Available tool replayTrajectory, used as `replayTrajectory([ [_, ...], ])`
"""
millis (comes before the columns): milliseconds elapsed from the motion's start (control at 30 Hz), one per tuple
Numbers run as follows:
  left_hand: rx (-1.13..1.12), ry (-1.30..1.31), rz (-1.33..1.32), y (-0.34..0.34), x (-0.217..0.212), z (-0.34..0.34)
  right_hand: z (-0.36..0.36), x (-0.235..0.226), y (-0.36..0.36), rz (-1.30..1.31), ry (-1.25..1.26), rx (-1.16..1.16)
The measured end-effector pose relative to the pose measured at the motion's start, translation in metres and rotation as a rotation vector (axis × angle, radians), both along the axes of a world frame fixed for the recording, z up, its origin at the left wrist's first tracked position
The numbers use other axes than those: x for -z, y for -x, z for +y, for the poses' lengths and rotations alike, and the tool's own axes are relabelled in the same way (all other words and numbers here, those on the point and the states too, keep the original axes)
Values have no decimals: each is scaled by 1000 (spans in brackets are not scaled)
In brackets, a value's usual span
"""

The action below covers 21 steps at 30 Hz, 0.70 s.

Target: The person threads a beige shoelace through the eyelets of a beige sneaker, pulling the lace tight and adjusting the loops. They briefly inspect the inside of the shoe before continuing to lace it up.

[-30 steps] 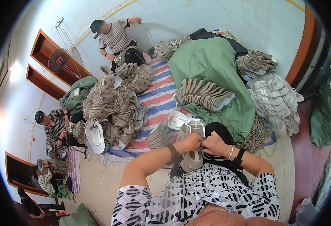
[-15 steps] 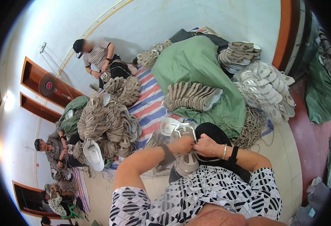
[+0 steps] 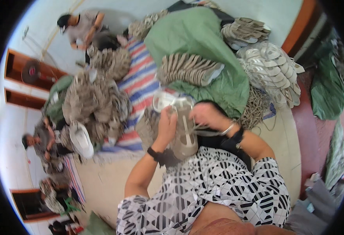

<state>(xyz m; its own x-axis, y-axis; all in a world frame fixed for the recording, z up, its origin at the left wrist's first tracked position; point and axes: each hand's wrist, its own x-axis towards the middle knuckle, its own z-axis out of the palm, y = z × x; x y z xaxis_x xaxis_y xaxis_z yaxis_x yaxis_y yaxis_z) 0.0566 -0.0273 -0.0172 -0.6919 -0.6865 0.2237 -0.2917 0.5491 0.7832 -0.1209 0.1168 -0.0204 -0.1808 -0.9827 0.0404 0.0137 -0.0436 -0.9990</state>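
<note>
A taupe shoe upper (image 3: pixel 186 147) with a pale strip down its middle lies across my lap. My left hand (image 3: pixel 167 126) grips its left edge, with the fingers closed. On the other side my right hand (image 3: pixel 210 116) is raised, its fingers smeared by motion. A thin pale lace runs between the upper and my right wrist; whether my fingers hold it is unclear. Just beyond my left hand is a white-lined shoe piece (image 3: pixel 164 100). More taupe uppers (image 3: pixel 147 127) lie to the left of my left hand.
A row of stacked uppers (image 3: pixel 189 69) rests on a large green sack (image 3: pixel 191 33). Pale uppers (image 3: pixel 269 70) and a heap of laces (image 3: pixel 256 106) lie right. A big taupe pile (image 3: pixel 91 102) covers the striped sheet (image 3: pixel 140 80) at left. Several people sit working at far left.
My hands have moved apart from their meeting point over the upper. The left now holds its side; the right has lifted away, blurred. The whole view has shifted slightly.
</note>
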Motion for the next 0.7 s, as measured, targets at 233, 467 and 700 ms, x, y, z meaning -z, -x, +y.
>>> replayTrajectory([
  [233,-183,-359,205,-34,33,33,240,22,250,-79,19,1102],
  [467,31,-601,-93,-61,16,24,66,-1,87,-84,-273,402],
  [700,111,-398,-103,-65,23,23,-18,6,-31,151,-419,-275],
])
